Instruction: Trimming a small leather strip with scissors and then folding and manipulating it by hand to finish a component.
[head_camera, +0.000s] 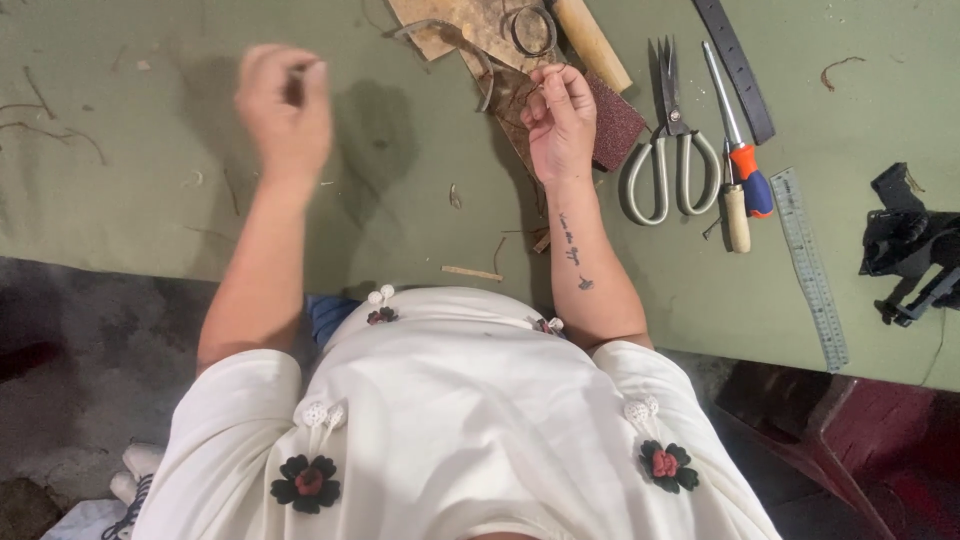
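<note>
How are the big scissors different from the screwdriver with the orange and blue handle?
The scissors have two pale looped handles; the screwdriver has one straight handle, orange and blue. The scissors end in two dark pointed blades; the screwdriver has a single thin metal shaft. The scissors are wider; the screwdriver is slim. Both lie flat on the green table, side by side, tips pointing away from the person, and neither hand touches them.

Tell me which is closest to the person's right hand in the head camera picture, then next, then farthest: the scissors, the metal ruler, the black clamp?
From the right hand:
1. Scissors, lying just to its right on the green table.
2. Metal ruler, farther right and lower, past the two screwdriver-like tools.
3. Black clamp, farthest, at the table's right edge.
</note>
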